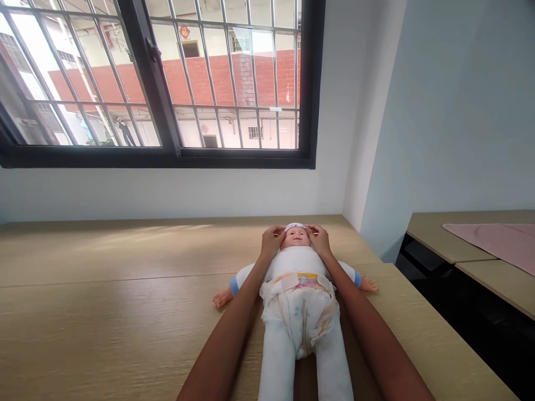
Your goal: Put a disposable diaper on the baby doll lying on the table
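Observation:
A baby doll (pixel 297 238) lies on its back on the wooden table, head toward the window, arms spread. It wears a white cap or headband (pixel 295 225) with dark marks along it; I cannot tell which of the two it is. My left hand (pixel 272 241) is at one side of the doll's head, fingers curled and closed on the cap's edge. At the other side my right hand (pixel 320 240) pinches the cap's opposite edge. Fingertips are partly hidden. A printed diaper (pixel 301 312) with a colourful waistband is fastened around the doll's hips, over its white cloth body.
The wooden table (pixel 104 334) reaches to the wall under a barred, dark-framed window (pixel 234 159). At right, past a dark gap, stands another table (pixel 430 236) with a pink cloth (pixel 497 236) on it. A wall corner (pixel 355 184) juts out beyond the doll's head.

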### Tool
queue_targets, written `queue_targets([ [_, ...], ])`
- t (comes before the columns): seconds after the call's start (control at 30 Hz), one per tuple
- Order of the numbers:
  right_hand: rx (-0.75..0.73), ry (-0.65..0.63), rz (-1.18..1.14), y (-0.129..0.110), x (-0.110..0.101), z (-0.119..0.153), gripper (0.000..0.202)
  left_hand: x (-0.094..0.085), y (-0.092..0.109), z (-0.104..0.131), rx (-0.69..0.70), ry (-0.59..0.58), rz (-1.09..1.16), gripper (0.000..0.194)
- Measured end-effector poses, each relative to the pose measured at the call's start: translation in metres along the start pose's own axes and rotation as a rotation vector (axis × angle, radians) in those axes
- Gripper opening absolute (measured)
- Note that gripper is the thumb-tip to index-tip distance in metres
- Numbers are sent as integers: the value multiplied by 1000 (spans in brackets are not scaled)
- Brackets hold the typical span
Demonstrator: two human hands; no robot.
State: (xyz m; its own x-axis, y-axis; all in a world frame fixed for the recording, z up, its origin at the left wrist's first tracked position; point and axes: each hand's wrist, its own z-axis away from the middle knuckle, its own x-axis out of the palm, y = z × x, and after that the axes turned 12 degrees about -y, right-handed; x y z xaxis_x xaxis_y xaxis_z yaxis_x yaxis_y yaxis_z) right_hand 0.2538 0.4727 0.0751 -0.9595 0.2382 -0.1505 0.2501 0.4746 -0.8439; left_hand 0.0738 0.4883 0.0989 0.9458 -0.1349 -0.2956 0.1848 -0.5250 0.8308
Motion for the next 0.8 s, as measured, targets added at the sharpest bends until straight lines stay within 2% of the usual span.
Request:
queue_targets([
  [0.13, -1, -4, 8, -3, 0, 2, 27, 1, 2, 1, 49, 31, -71, 12],
  [0.3, 7, -12, 24, -4, -2, 6, 25, 0, 3, 5, 53, 22, -103, 15],
  [0.43, 58, 3, 85, -3, -5, 16, 28, -5, 2, 16, -5, -1, -123, 17],
  [0.57, 84, -27, 174, -10, -13, 37, 25, -10, 4, 35, -99, -39, -164, 16],
  [0.7, 38, -82, 228, -30, -28, 65, 23, -17, 21, 59, -132, -79, -192, 15],
  [0.8, -26, -79, 275, -45, -43, 89, 23, -30, 41, 78, -122, -57, -199, 15],
])
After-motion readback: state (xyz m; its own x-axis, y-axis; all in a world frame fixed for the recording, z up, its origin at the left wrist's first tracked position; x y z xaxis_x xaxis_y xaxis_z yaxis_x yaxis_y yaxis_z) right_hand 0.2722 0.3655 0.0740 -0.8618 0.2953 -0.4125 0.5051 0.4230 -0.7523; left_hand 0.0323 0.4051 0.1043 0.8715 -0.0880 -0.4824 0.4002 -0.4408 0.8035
